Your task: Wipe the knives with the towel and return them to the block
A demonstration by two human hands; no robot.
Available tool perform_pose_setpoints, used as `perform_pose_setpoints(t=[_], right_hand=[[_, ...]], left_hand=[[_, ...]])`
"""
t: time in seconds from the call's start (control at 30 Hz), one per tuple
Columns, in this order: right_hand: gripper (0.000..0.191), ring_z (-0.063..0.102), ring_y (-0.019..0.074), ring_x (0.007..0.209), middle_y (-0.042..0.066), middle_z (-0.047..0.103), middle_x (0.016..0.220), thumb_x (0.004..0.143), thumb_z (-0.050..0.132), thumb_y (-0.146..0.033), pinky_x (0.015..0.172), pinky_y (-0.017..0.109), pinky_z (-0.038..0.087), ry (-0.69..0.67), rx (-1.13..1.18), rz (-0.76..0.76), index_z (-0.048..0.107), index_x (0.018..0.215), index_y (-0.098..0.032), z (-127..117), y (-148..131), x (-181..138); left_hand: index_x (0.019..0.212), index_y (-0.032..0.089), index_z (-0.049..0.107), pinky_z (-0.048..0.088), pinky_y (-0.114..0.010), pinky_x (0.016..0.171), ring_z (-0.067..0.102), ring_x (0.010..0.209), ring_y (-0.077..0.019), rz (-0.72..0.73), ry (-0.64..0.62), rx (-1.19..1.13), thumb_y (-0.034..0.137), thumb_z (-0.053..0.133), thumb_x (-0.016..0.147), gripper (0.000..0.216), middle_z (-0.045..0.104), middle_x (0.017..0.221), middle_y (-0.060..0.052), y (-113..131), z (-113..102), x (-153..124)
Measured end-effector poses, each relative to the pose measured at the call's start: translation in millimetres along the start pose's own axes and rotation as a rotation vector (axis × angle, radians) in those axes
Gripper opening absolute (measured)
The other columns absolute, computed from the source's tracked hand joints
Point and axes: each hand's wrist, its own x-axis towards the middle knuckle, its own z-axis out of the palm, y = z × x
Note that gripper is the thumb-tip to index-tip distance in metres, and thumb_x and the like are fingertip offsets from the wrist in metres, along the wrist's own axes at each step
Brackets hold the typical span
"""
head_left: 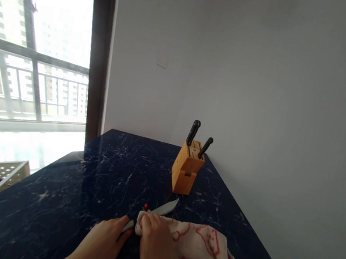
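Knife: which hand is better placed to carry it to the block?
Left, probably: the left hand grips the knife at its handle, while the right hand pins the cloth over the blade. The block stands beyond.

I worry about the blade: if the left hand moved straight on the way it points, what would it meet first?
Probably the right hand, which grips the cloth around the knife just ahead of the left hand; they look almost touching.

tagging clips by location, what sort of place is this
Likely a home kitchen in a high-rise flat: a wooden knife block on a dark marble counter, and a window facing apartment towers.
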Motion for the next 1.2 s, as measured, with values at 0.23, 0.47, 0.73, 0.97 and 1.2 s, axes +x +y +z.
perform_pose_setpoints(t=[0.23, 0.47, 0.73, 0.97, 1.2], right_hand=[[0.02, 0.051, 0.0184, 0.082, 0.001, 0.059, 0.087, 0.078, 0.041, -0.008, 0.071, 0.03, 0.03, 0.087, -0.09, 0.192, 0.051, 0.089, -0.022, -7, 23, 4], [0.014, 0.054, 0.0188, 0.083, 0.005, 0.06, 0.086, 0.08, 0.044, -0.013, 0.072, 0.029, 0.036, 0.143, -0.129, 0.335, 0.053, 0.088, -0.02, -8, 62, 8], [0.022, 0.051, 0.016, 0.087, 0.0, 0.058, 0.089, 0.073, 0.044, -0.004, 0.077, 0.027, 0.037, 0.122, 0.116, 0.174, 0.05, 0.085, -0.022, -4, 34, 5], [0.024, 0.05, 0.0143, 0.087, -0.002, 0.057, 0.088, 0.071, 0.044, -0.003, 0.079, 0.025, 0.036, 0.101, 0.199, 0.136, 0.049, 0.085, -0.022, -6, 18, 2], [0.023, 0.05, 0.0144, 0.087, -0.002, 0.057, 0.089, 0.072, 0.045, -0.004, 0.079, 0.025, 0.035, 0.102, 0.188, 0.149, 0.049, 0.086, -0.022, -5, 19, 2]], left_hand=[[0.081, 0.022, 0.053, 0.038, -0.025, 0.062, 0.062, 0.073, -0.0179, 0.013, -0.01, -0.02, 0.035, 0.032, 0.086, 0.025, 0.065, 0.078, -0.001, -2, -1, 0], [0.083, 0.022, 0.054, 0.038, -0.026, 0.063, 0.062, 0.075, -0.0196, 0.027, -0.014, -0.003, 0.037, 0.031, 0.087, 0.028, 0.065, 0.078, -0.002, -2, -3, -2], [0.081, 0.022, 0.054, 0.038, -0.025, 0.063, 0.062, 0.074, -0.0184, 0.004, -0.011, -0.014, 0.037, 0.031, 0.087, 0.027, 0.065, 0.078, -0.002, -3, 0, -2], [0.082, 0.023, 0.053, 0.038, -0.025, 0.064, 0.062, 0.075, -0.0185, 0.009, 0.004, -0.018, 0.037, 0.031, 0.087, 0.026, 0.066, 0.079, -0.002, -4, 1, -2], [0.081, 0.023, 0.052, 0.038, -0.025, 0.063, 0.062, 0.073, -0.0184, 0.003, -0.01, -0.01, 0.036, 0.032, 0.087, 0.025, 0.065, 0.078, -0.002, -3, 0, -1]])
